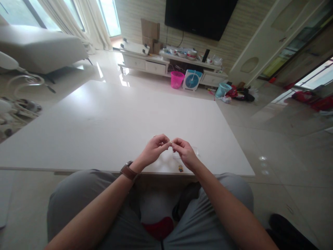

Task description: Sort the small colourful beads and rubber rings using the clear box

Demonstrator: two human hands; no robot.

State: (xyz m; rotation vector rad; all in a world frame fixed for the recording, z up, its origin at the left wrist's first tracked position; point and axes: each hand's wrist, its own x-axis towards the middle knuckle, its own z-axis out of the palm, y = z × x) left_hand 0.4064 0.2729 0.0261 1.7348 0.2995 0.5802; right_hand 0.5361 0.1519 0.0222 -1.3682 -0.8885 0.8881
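My left hand (156,148) and my right hand (185,152) meet above the front part of the white table (125,121). Thumb and fingers of each are pinched together around one tiny pale, yellowish piece (170,143), too small to name. Just below my right hand, close to the table's front edge, lies a small yellow and blue cartoon figure (180,168). Behind my right hand sits a clear plastic container (195,150), partly covered by the hand. A watch with a brown strap (128,170) is on my left wrist.
Past the table's far edge stand a pink basket (177,80), a blue and white fan (192,80) and a light blue basket (223,90). Behind them is a low white cabinet (156,67) with dishes on top, below a television (200,17). A pale sofa (39,48) is at left.
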